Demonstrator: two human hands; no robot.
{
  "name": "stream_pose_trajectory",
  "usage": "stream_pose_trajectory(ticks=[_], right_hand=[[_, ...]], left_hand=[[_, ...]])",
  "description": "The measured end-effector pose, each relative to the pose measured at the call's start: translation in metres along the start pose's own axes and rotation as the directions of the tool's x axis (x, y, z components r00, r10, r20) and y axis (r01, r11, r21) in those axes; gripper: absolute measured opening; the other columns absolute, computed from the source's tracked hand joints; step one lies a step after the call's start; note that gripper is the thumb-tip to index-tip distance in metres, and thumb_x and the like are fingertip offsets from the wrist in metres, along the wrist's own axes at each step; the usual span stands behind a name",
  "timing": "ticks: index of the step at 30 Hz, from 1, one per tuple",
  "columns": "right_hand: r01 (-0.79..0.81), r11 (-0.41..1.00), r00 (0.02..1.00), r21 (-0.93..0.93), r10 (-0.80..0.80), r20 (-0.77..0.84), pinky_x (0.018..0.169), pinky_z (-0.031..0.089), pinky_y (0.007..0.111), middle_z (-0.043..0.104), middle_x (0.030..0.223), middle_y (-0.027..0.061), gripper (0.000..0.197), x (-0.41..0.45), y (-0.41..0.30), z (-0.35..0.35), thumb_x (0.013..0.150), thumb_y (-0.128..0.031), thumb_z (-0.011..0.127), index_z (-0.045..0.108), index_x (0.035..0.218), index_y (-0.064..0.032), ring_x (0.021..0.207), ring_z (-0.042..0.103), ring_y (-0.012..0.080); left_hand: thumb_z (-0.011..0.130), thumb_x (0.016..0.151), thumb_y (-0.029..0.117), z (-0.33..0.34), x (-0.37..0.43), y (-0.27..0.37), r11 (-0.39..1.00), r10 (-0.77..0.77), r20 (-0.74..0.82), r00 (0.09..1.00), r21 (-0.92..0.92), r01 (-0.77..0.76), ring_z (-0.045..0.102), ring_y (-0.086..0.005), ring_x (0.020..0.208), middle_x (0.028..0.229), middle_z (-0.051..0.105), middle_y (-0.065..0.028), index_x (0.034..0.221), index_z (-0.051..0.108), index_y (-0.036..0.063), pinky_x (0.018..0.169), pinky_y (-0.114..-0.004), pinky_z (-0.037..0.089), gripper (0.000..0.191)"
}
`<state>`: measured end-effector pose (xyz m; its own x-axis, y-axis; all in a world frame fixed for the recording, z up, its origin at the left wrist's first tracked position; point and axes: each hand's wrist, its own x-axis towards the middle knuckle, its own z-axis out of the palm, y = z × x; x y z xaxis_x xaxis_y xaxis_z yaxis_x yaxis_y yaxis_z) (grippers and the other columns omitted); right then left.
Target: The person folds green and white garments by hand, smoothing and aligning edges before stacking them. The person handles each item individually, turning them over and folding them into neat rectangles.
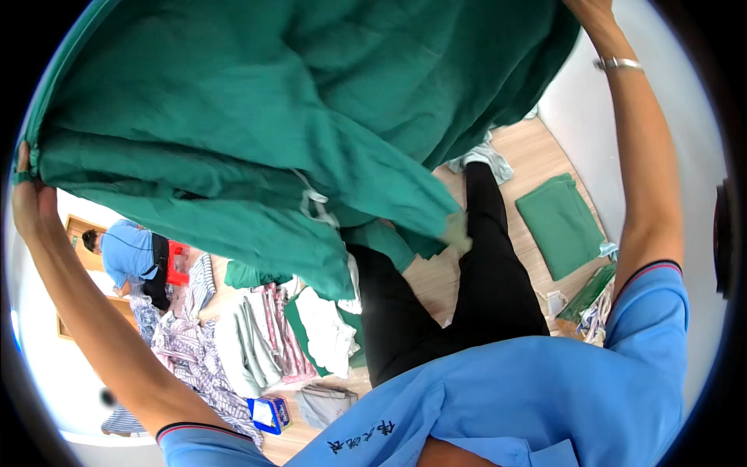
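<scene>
A large green cloth garment [251, 99], apparently a gown with a sleeve and pale cuff, is spread out in the air before me. My left hand [36, 207] grips its gathered edge at the far left. At the top right, my right hand [590, 10] holds the opposite upper corner; its fingers are partly cut off by the picture's rim. White ties [318, 204] dangle from the middle of the cloth. The sleeve end with its pale cuff [457, 230] hangs blurred over my black trousers [490, 257].
A folded green cloth [560, 227] lies on the wooden floor [525, 146] at right. Striped fabric [198, 356], folded garments [248, 344], white cloth [327, 327] and a blue box [268, 413] lie at left. A person in blue [131, 251] bends near a red stool [178, 262].
</scene>
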<state>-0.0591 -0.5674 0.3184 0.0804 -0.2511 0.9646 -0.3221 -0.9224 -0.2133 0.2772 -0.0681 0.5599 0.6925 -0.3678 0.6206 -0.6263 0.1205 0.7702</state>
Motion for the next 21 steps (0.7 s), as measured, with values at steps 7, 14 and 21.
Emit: stream_pose_trajectory(ticks=[7,14,21], right_hand=[[-0.017,0.999,0.928,-0.03,0.027,0.371,0.059,0.046,0.034,0.062,0.074,0.0138,0.012,-0.046,0.095,-0.017,0.08,-0.007,0.051,0.06,0.088,-0.0043,0.065,0.058,0.0262],[0.043,0.941,-0.206,0.335,-0.319,0.925,0.064,0.047,0.036,0.059,0.077,0.0165,0.021,-0.197,-0.014,-0.063,0.067,-0.012,0.07,0.059,0.081,-0.0001,0.07,0.059,0.0291],[-0.375,0.559,0.646,0.739,-0.414,0.641,0.085,0.044,0.033,0.058,0.098,0.0074,0.046,-0.089,-0.109,-0.016,0.069,-0.009,0.066,0.053,0.112,-0.0008,0.096,0.054,0.0168]], left_hand=[[0.062,0.083,0.018,0.006,0.025,-0.039,0.997,-0.063,0.007,0.998,0.053,0.063,0.062,-0.018,0.077,0.089,0.063,-0.0099,0.099,0.058,0.0012,0.07,-0.03,0.051,0.023],[0.067,0.077,0.025,0.128,-0.074,-0.084,0.984,-0.092,0.225,0.97,0.17,0.053,0.06,-0.0134,0.073,0.085,0.062,-0.0059,0.097,0.059,0.0014,0.067,-0.026,0.049,0.032],[0.061,0.074,0.007,0.282,-0.209,-0.104,0.782,0.259,0.745,0.614,0.211,-0.587,0.054,-0.0119,0.055,0.061,0.058,-0.0062,0.081,0.064,0.0064,0.049,-0.027,0.041,0.007]])
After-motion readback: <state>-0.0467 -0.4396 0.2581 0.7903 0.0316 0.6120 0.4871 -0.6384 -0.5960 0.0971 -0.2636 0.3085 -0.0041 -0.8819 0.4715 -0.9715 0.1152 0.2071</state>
